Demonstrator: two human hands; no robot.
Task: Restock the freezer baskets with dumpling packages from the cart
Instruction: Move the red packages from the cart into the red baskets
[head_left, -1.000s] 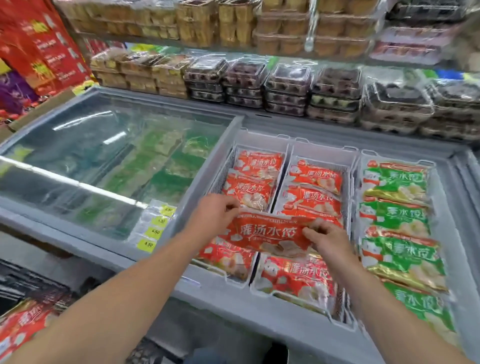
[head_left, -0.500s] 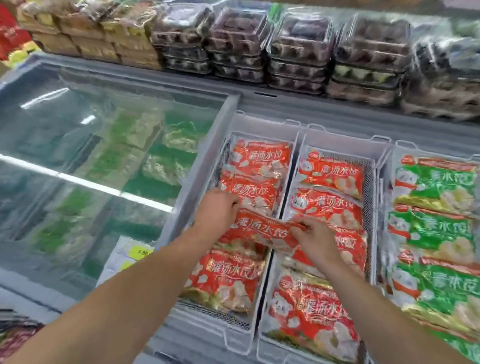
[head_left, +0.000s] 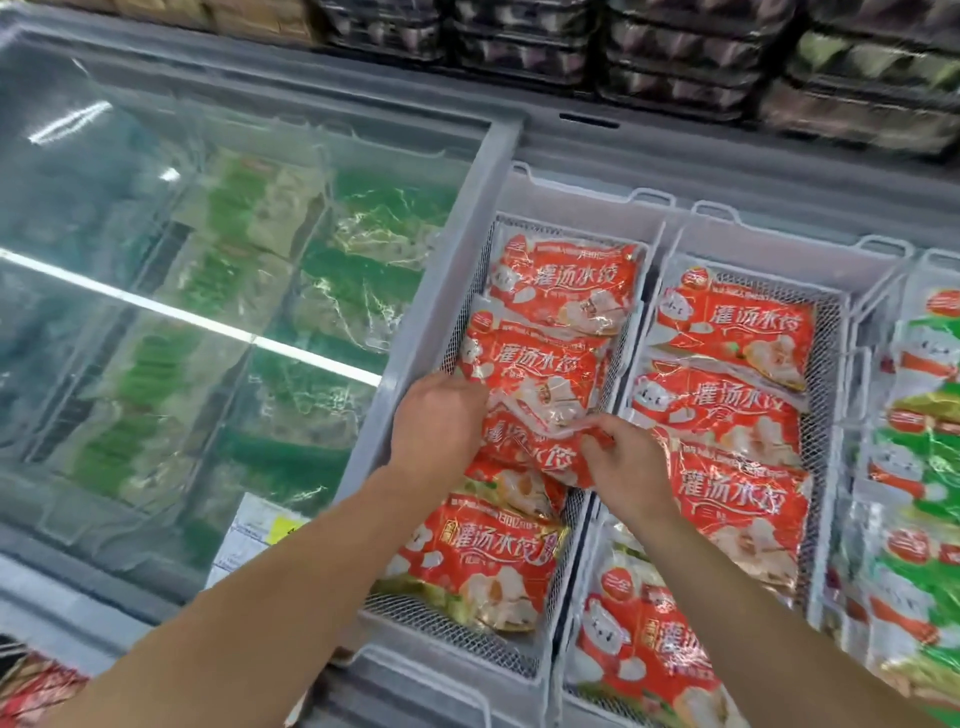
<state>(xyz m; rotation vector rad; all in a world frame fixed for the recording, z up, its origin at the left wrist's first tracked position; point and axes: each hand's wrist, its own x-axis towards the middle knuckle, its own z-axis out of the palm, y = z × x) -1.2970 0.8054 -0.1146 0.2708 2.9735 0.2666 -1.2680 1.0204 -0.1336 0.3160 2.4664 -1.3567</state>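
Dumpling pack, red, gripped at both ends by left hand & right hand, goes into left freezer basket btwn packs already laid. Placement step; next move likely needs pressing it flat, then letting go.

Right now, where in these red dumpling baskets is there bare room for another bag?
Bare mesh shows along the left basket's near edge, in front of the nearest red bag. The middle is crowded: the left hand and right hand are tucking the held bag in there. The right basket shows mesh only along its far-right side.
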